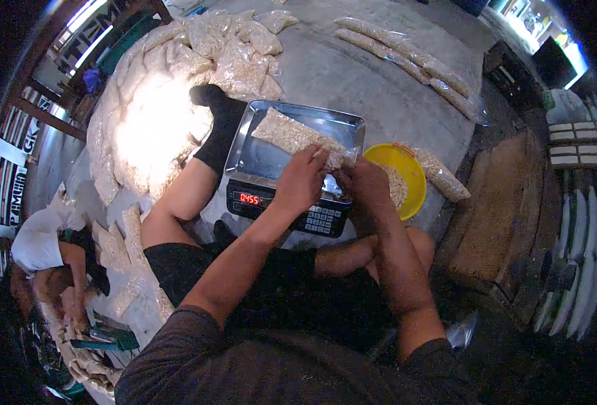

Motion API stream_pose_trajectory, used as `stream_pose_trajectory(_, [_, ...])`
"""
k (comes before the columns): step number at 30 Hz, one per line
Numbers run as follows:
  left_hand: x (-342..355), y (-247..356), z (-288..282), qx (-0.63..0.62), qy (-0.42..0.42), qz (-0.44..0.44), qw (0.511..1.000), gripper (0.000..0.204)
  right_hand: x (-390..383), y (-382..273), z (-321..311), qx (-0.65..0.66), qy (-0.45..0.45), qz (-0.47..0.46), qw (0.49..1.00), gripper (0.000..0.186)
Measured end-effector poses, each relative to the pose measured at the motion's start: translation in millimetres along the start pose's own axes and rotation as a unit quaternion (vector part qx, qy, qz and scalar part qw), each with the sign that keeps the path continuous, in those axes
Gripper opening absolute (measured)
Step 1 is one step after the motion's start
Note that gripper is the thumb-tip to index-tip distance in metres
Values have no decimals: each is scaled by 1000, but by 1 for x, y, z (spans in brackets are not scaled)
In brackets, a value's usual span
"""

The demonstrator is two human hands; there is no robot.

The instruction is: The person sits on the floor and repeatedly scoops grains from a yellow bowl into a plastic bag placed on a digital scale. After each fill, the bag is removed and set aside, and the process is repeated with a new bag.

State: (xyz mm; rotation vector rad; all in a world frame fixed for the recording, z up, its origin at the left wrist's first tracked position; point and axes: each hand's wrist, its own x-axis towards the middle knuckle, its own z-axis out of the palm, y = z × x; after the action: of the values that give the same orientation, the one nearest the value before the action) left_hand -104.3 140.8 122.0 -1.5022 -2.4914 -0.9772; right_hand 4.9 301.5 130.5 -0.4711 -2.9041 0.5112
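A clear plastic bag [281,132] filled with pale, small pieces lies slantwise on the steel tray [258,159] of a black digital scale [285,213] with a lit red display. My left hand [302,179] is closed on the bag near its right end, fingers curled over the plastic. At that same end my right hand [366,181] pinches the bag's gathered mouth; its fingertips are partly hidden. Just right of the scale stands a yellow basin [416,183] holding loose pale pieces, partly behind my right hand.
Filled bags [231,50] are heaped at the far left under a bright glare. Long filled bags [406,54] lie at the far right, and another bag [443,177] beside the basin. A wooden block [491,209] stands at right. At left another person [48,250] bends over more bags.
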Motion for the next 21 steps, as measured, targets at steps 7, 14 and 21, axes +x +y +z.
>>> stream_pose_trajectory(7, [-3,-2,7,27,14,-8,999,49,-2,32,0,181,17,23,983,40])
stream_pose_trajectory(14, [-4,16,6,22,46,-27,998,48,-22,78,-15,233,168,144,947,38])
stream_pose_trajectory(21, [-109,65,43,-149,-314,93,933,57,-22,63,-38,100,130,259,952,50])
